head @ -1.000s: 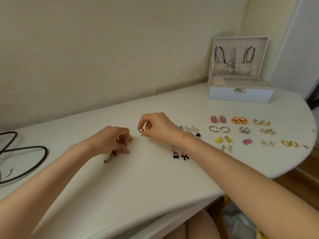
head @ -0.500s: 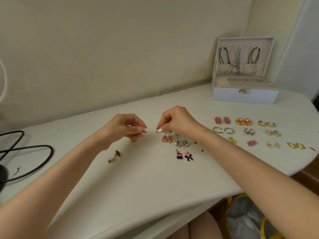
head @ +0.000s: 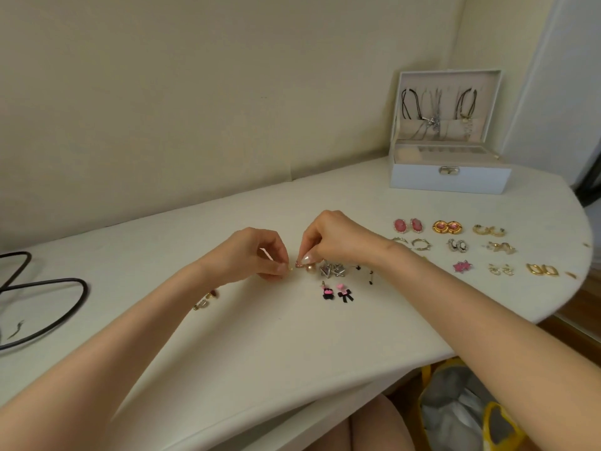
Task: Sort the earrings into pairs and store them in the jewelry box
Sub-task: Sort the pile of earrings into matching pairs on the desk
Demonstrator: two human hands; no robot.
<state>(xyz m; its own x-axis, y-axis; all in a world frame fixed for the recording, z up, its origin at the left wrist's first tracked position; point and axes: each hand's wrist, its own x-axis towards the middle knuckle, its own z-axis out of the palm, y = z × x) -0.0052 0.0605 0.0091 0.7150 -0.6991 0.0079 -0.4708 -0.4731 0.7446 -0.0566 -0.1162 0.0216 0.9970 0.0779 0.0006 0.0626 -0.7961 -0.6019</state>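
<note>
My left hand (head: 257, 255) and my right hand (head: 331, 237) meet at the middle of the white table (head: 260, 336), fingertips almost touching. My right hand pinches a small pink earring with a pearl drop (head: 307, 267). My left hand pinches a tiny gold piece (head: 290, 269); what it is stays too small to tell. Sorted earring pairs lie in rows at the right, such as the pink ovals (head: 408, 225) and gold hoops (head: 488, 230). The open white jewelry box (head: 450, 180) stands at the back right, with necklaces hanging in its lid.
Silver triangle earrings (head: 331, 269) and a black-and-pink bow pair (head: 336, 292) lie just right of my hands. A loose dark red and gold earring (head: 206, 299) lies by my left forearm. A black cable (head: 48, 307) loops at the left. A bag (head: 465, 415) sits below the table edge.
Both hands moved right toward the earring pile and came together. My right hand lowered its earring close to the table; my left hand rose off the dark red earring and left it lying.
</note>
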